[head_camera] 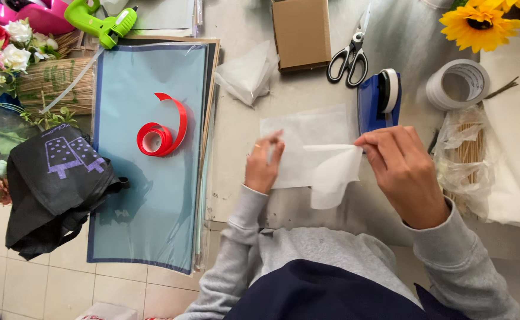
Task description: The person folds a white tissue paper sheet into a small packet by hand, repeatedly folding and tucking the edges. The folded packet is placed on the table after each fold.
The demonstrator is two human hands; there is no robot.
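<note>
White, thin tissue paper (307, 148) lies on the grey table (242, 124) in the head view, just in front of the person. The left hand (263, 163) presses its fingers flat on the sheet's left edge, gripping nothing. The right hand (399, 169) pinches a folded-over flap of the same sheet (it hangs down loosely). A blue tape dispenser (378, 98) sits just beyond, with scissors (349, 56) near it and red ribbon (162, 133) well to the left.

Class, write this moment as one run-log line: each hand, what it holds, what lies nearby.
left hand: pressing white sheet | right hand: pinching folded flap | nearby: blue tape dispenser, scissors
</note>
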